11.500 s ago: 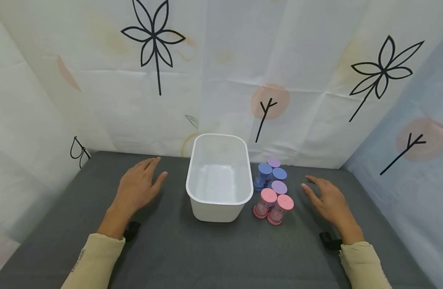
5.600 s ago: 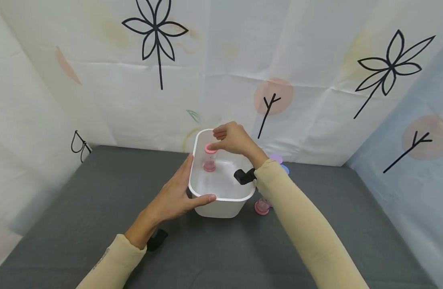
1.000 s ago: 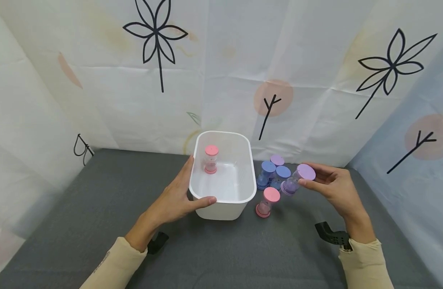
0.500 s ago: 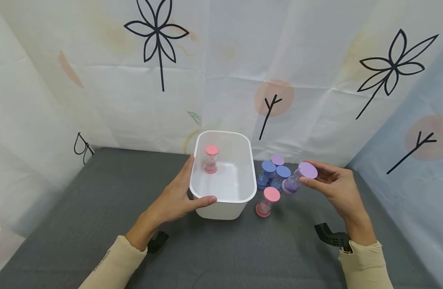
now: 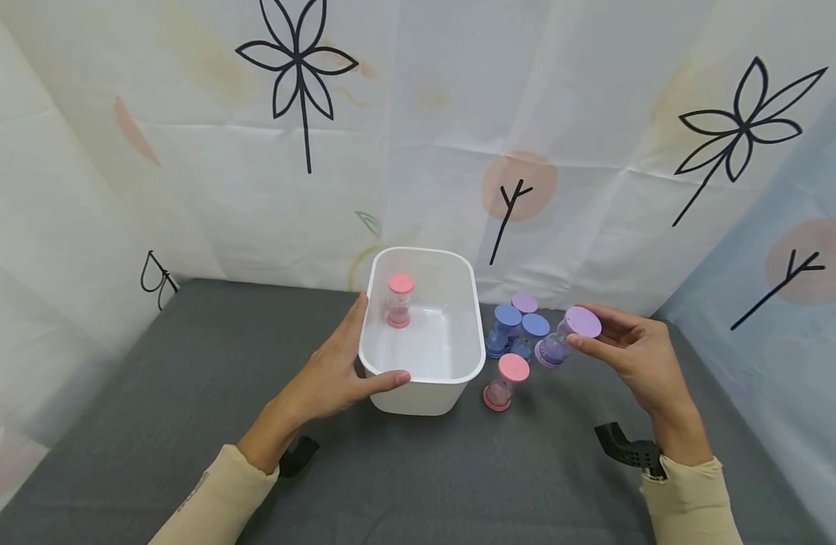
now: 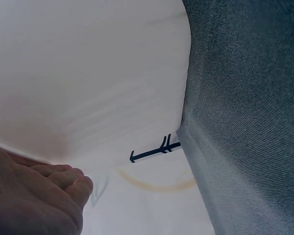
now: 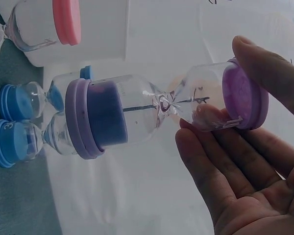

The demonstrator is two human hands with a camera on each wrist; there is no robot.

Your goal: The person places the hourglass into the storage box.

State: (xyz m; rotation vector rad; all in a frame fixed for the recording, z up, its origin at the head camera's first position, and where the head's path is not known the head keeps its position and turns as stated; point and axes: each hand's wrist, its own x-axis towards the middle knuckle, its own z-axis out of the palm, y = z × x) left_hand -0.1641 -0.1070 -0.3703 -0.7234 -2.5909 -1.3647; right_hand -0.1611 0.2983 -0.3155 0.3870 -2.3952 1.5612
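My right hand [image 5: 639, 356] pinches a purple-capped hourglass [image 5: 554, 350] by its upper cap, thumb on one side and fingers on the other. The hourglass leans toward that hand; whether its base touches the table I cannot tell. In the right wrist view its purple sand [image 7: 108, 112] lies at the end away from the hand. My left hand [image 5: 325, 375] rests against the left side of a white plastic tub [image 5: 418, 393], fingers straight along the wall and thumb at the front rim. Inside the tub, a pink hourglass [image 5: 400, 303] stands upright near the left wall.
Right of the tub stand a pink hourglass [image 5: 505, 382], two blue hourglasses [image 5: 506, 319] close together, and another purple-capped hourglass [image 5: 524, 303] behind them. Grey cloth covers the table [image 5: 418, 477]. A printed white curtain [image 5: 432, 197] hangs along its back edge.
Since the oldest frame, one pink hourglass has come into the tub and my left hand has moved onto the tub. My right hand has since taken the purple hourglass, barely shifting this last second.
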